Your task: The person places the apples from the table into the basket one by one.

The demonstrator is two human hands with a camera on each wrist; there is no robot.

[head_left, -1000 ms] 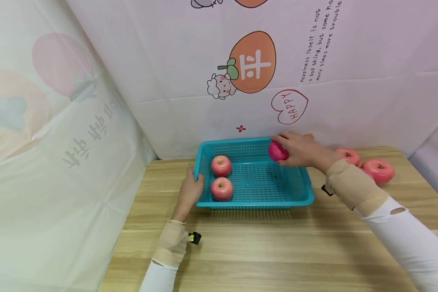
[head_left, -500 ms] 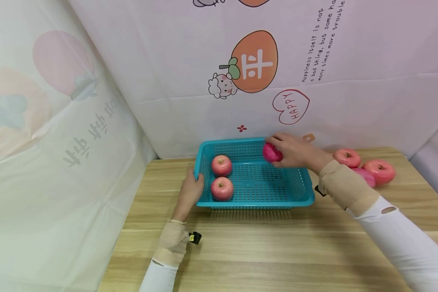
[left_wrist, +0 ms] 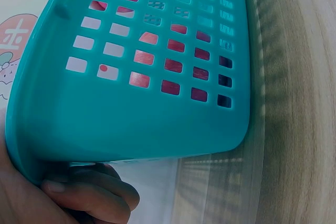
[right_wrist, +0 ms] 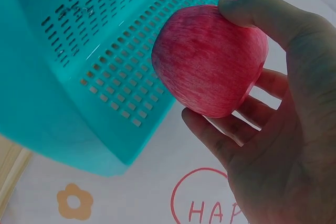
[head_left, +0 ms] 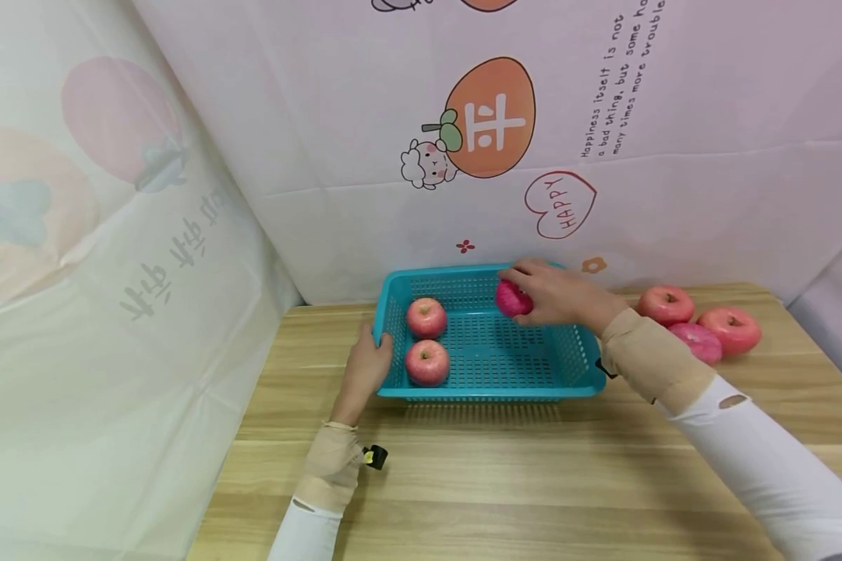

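In the head view my right hand (head_left: 557,294) holds a deep pink apple (head_left: 513,299) over the back of a teal plastic basket (head_left: 491,392). The right wrist view shows thumb and fingers around this apple (right_wrist: 210,59). My left hand (head_left: 366,365) grips the basket's left rim; in the left wrist view its fingers (left_wrist: 100,192) curl under the rim of the basket (left_wrist: 136,124). Inside, along the left side, sit two pale red apples, one behind (head_left: 426,319) and one in front (head_left: 426,363).
To the right of the basket, a pink apple (head_left: 698,343) and two red apples, one at the back (head_left: 666,305) and one farther right (head_left: 730,329), lie together on the wooden table (head_left: 491,483). A white printed cloth (head_left: 365,226) hangs behind the table.
My right hand has moved left with the pink apple, farther over the basket. More of the loose apples at right shows now. The left hand has stayed on the rim.
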